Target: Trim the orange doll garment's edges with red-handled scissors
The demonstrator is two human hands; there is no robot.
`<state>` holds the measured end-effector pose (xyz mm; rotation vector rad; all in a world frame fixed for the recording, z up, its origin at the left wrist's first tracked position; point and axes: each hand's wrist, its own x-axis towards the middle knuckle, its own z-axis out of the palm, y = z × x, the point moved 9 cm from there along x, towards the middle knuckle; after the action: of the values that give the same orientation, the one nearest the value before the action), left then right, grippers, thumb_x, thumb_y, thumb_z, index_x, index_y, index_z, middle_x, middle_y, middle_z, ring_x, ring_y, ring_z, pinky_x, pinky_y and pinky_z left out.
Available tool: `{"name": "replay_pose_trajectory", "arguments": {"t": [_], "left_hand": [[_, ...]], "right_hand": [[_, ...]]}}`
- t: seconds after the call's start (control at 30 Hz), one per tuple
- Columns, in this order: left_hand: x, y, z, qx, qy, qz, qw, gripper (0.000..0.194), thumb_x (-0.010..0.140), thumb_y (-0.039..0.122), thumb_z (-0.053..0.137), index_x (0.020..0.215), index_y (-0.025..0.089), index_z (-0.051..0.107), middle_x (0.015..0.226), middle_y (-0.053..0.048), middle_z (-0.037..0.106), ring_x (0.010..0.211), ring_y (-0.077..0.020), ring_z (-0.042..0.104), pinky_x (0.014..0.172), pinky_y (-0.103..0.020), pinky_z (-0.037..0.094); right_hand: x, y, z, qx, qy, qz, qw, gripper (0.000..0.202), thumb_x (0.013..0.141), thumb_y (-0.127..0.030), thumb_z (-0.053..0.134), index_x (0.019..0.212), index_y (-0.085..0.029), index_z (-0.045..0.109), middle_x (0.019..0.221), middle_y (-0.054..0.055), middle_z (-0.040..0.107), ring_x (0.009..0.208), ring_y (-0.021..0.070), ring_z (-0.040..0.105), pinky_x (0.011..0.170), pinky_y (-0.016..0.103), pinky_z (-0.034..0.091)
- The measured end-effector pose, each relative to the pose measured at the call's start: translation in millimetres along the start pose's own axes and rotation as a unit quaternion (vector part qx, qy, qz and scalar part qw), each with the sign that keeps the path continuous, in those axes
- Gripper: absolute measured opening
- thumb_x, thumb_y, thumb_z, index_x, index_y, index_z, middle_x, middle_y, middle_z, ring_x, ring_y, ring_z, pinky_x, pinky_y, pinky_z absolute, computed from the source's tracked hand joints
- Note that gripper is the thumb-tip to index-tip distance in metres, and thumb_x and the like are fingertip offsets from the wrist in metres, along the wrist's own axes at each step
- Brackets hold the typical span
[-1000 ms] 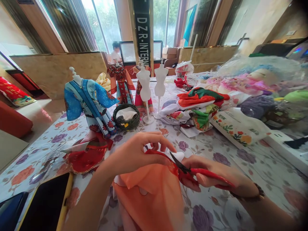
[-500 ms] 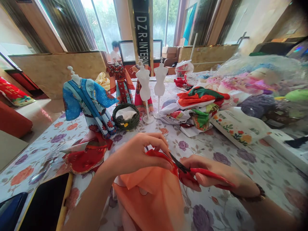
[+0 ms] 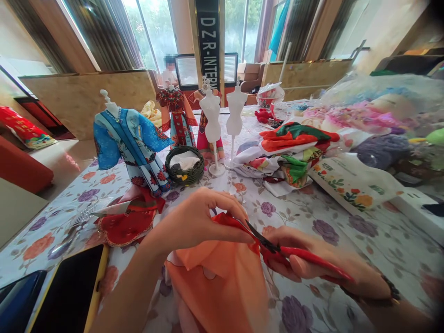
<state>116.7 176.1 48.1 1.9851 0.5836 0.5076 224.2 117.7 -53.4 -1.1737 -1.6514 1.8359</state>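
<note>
Orange cloth (image 3: 222,282) with a red edge hangs over the near part of the flowered table. My left hand (image 3: 208,217) pinches the red edge between thumb and fingers. From the right, my right hand (image 3: 298,254) grips red-handled scissors (image 3: 312,262), whose dark blades point up and left and touch the red edge beside my left fingertips. Whether the blades are fully closed is hard to tell. A dark bracelet circles my right wrist. Left of my left hand lies a red embroidered garment (image 3: 130,222).
Behind my hands stand a blue-robed dress form (image 3: 128,143), two white dress forms (image 3: 210,115), a red dress (image 3: 176,115) and a dark green basket (image 3: 184,173). Folded cloths (image 3: 291,148) and plastic-wrapped goods lie right. Two phones (image 3: 67,291) are near left. A person (image 3: 169,74) is far behind.
The whole view has shifted a little, moving things rightward in the picture. My right hand and the scissors are slightly farther right and lower; both hands keep their hold.
</note>
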Motion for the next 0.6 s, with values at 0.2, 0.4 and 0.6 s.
{"name": "replay_pose_trajectory", "arguments": {"t": [0.2,0.4,0.6], "left_hand": [[-1,-1,-0.8,-0.005,-0.001,0.006,1.000,0.007,0.071,0.020,0.076,0.074,0.014,0.072,0.077,-0.003,0.070,0.072,-0.0117,0.061,0.067,-0.022,0.050],[-2,1,-1.5,0.015,-0.002,0.015,1.000,0.008,0.072,0.021,0.075,0.075,0.013,0.073,0.073,-0.002,0.069,0.069,-0.0105,0.058,0.065,-0.020,0.048],[-2,3,-4.5,0.031,0.006,0.012,0.999,0.006,0.073,0.021,0.074,0.075,0.015,0.074,0.073,-0.002,0.070,0.069,-0.0104,0.057,0.064,-0.020,0.046]], "right_hand": [[0,-2,4,-0.021,-0.021,-0.021,0.999,0.071,0.073,-0.080,0.047,0.107,-0.018,0.056,0.074,-0.001,0.044,0.057,0.0103,0.034,0.051,0.026,0.027],[-3,-24,8,-0.043,0.011,-0.013,0.999,0.068,0.072,-0.082,0.044,0.093,-0.018,0.055,0.074,0.000,0.044,0.061,0.0126,0.038,0.055,0.028,0.033],[1,-25,15,-0.021,-0.011,-0.022,0.999,0.063,0.074,-0.081,0.043,0.076,-0.019,0.056,0.060,-0.005,0.032,0.056,0.0115,0.029,0.054,0.028,0.030]]}}
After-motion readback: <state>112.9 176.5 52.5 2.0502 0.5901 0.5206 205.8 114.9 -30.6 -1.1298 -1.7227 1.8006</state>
